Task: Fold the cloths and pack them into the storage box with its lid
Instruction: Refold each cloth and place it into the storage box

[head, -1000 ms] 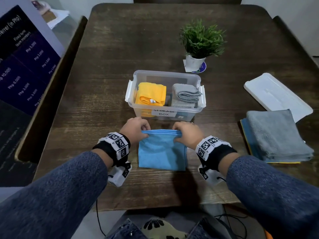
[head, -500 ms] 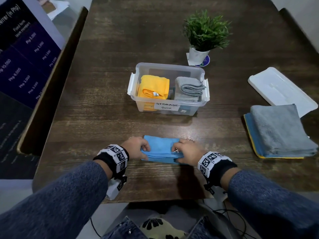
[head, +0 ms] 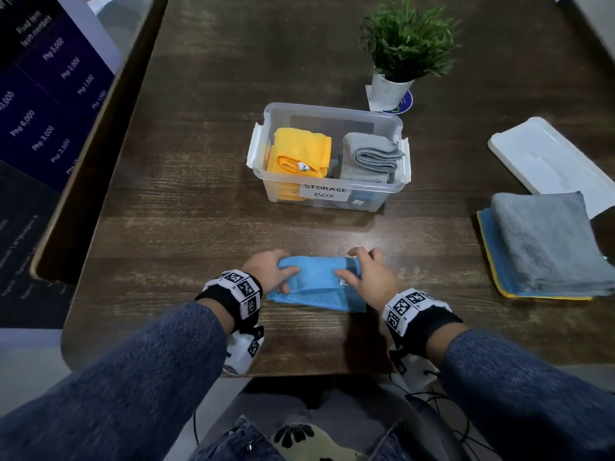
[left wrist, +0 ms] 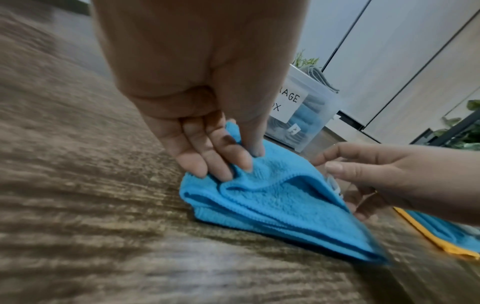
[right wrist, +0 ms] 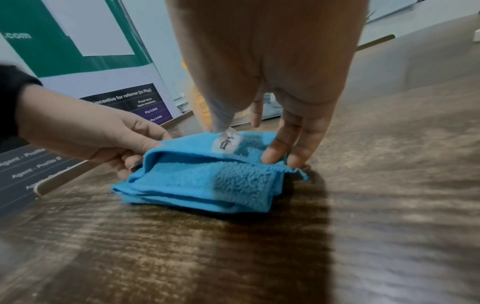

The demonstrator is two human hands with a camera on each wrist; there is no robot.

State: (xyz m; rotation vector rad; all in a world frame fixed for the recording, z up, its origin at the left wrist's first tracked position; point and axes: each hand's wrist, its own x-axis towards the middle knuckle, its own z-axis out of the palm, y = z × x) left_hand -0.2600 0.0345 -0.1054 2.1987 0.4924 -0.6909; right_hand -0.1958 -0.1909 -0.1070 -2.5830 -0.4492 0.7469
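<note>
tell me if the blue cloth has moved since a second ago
Yes. The blue cloth has been folded toward the person, and its far edge now lies farther from the storage box. Both hands, left and right, grip it.

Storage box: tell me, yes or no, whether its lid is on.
No: the storage box stands open-topped, and the white lid lies flat on the table to its right.
</note>
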